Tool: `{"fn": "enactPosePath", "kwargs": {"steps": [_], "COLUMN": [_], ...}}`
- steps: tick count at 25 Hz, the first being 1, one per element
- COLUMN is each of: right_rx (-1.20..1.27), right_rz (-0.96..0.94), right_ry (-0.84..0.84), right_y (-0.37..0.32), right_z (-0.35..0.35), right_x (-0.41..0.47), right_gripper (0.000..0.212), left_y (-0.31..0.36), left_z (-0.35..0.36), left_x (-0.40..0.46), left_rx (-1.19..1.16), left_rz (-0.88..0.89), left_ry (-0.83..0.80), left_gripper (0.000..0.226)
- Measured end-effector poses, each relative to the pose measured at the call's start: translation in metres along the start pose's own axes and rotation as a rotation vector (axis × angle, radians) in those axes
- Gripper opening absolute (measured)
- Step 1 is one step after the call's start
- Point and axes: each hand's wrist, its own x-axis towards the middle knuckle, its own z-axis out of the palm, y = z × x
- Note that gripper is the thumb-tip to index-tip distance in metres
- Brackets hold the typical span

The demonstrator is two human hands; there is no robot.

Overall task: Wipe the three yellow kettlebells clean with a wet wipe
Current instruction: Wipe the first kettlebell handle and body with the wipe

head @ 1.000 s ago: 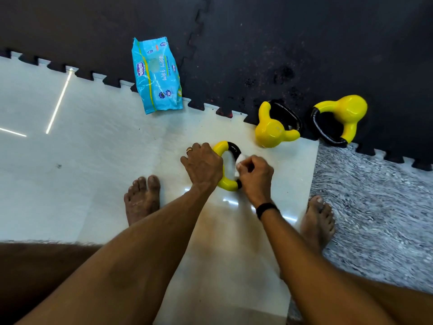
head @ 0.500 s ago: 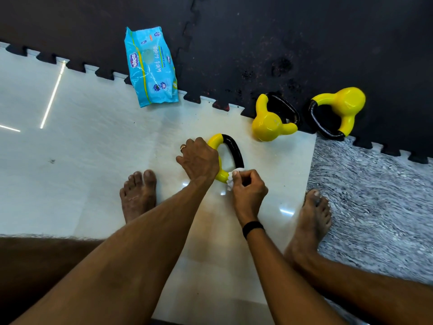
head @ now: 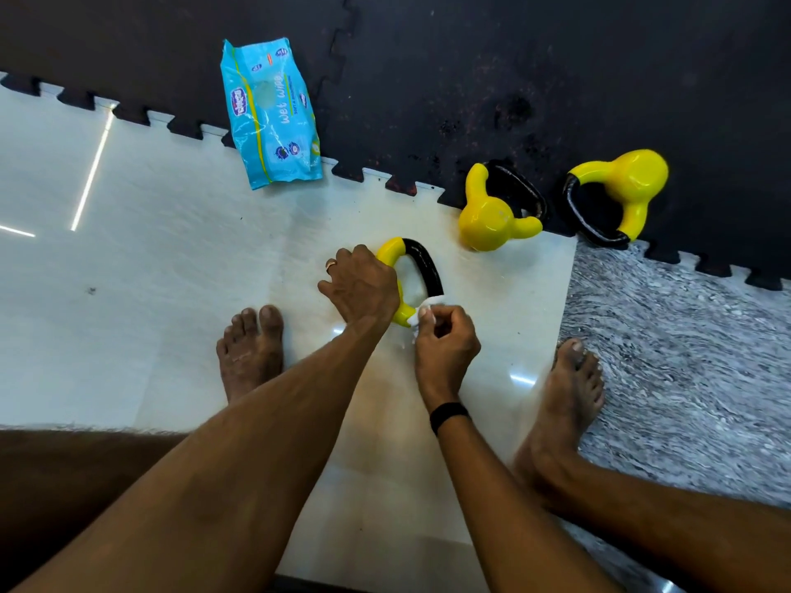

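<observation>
Head view: on white tile point(head: 171, 267) beside black mat point(head: 513, 57), left hand point(head: 361, 288) grips kettlebell point(head: 421, 261), right fingers point(head: 432, 316) pinch wipe point(head: 421, 312).

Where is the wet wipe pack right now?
The wet wipe pack lies upper left, straddling the black mat's edge, far from both hands.

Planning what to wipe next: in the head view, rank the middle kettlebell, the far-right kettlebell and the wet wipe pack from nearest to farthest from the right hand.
From the right hand:
1. Middle kettlebell, just beyond it, at the mat edge.
2. Far-right kettlebell, right, on the black mat.
3. Wet wipe pack, up left.
</observation>
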Motion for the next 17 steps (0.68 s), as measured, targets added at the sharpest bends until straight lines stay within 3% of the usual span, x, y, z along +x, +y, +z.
{"fn": "enactPosePath", "kwargs": {"steps": [6, 10, 13, 17], "right_rx": [-0.075, 0.086, 0.039, -0.099], "right_rz": [-0.069, 0.083, 0.093, -0.086], "right_ry": [-0.071, 0.002, 0.05, -0.013], "right_y": [0.005, 0.0, 0.005, 0.004], "right_z": [-0.002, -0.005, 0.0, 0.0], "right_x": [0.022, -0.022, 0.002, 0.016], "right_gripper": [0.014, 0.017, 0.018, 0.014], "left_y": [-0.001, -0.001, -0.003, -0.001], "left_z": [-0.002, -0.002, -0.001, -0.001], "left_x": [0.001, 0.001, 0.0, 0.0], "left_rx": [0.016, 0.012, 0.023, 0.049], "left_rz": [0.015, 0.047, 0.051, 0.073], "left_ry": [-0.006, -0.011, 0.005, 0.005], "left_gripper": [0.032, 0.03, 0.028, 0.028]}}
